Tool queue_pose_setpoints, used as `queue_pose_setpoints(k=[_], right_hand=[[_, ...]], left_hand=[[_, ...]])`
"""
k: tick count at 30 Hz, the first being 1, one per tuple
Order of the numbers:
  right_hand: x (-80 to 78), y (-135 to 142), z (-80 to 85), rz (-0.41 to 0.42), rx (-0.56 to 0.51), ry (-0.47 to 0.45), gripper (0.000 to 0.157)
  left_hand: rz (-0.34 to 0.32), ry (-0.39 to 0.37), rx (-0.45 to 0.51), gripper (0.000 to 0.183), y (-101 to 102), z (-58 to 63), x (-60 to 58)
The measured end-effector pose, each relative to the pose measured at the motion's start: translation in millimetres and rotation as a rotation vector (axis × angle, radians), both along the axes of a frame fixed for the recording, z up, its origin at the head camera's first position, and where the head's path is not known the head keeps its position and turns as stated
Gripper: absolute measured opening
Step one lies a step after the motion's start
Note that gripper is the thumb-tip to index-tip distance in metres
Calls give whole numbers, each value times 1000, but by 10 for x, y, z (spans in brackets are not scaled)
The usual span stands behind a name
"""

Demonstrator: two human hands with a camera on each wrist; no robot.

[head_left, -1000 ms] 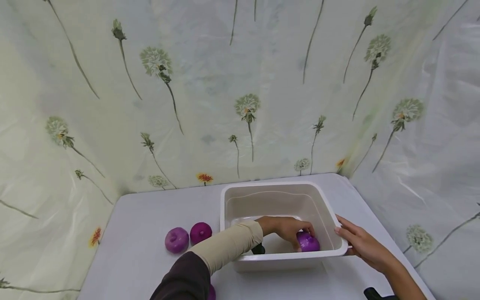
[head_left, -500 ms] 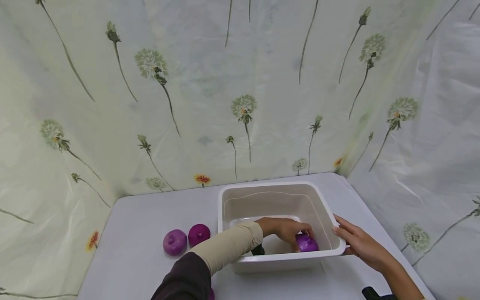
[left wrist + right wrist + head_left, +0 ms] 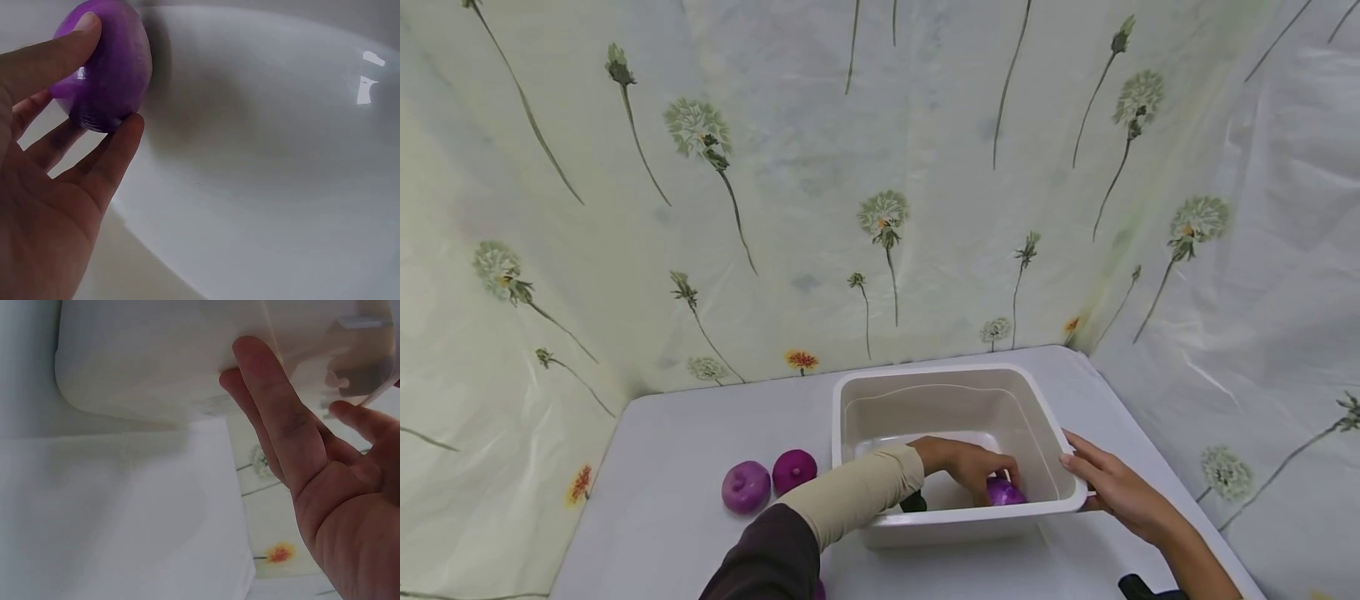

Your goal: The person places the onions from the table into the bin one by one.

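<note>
At the near right of the tub (image 3: 955, 530), a purple onion (image 3: 1006, 493) is pinched between thumb and fingers of the left hand (image 3: 972, 468); the right rim is gripped by the right hand (image 3: 1123, 492), seemingly for steadiness. Two round purple pieces (image 3: 747, 487) are set left.

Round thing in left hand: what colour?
Purple round thing, paler along one side; best in left wrist view.
</note>
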State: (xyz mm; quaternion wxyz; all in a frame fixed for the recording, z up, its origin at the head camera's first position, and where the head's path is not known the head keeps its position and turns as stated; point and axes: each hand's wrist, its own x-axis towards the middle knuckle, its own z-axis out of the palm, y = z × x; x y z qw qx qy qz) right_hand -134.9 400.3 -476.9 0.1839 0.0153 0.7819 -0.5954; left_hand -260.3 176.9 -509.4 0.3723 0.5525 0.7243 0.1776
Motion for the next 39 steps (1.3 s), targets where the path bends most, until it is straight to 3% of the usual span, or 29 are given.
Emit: queue_pose_setpoints(k=[9, 19, 23, 27, 32, 39], right_hand=[[-2, 0, -8, 0, -4, 2, 68], [0, -9, -14, -7, -8, 1, 67], [-7, -4, -18, -5, -9, 2, 68], [-23, -22, -28, -5, -3, -4, 69], [-39, -36, -16, -16, 6, -17, 70], [-33, -30, 17, -9, 3, -24, 70]], left_hand=[[18, -36, -51, 62, 34, -12, 26], [46, -148, -76, 59, 19, 31, 36], [33, -142, -63, 62, 28, 45, 29], [69, -117, -92, 63, -4, 84, 17], [83, -18, -48, 57, -94, 263, -66], [165, -76, 149, 43, -363, 750, -194]])
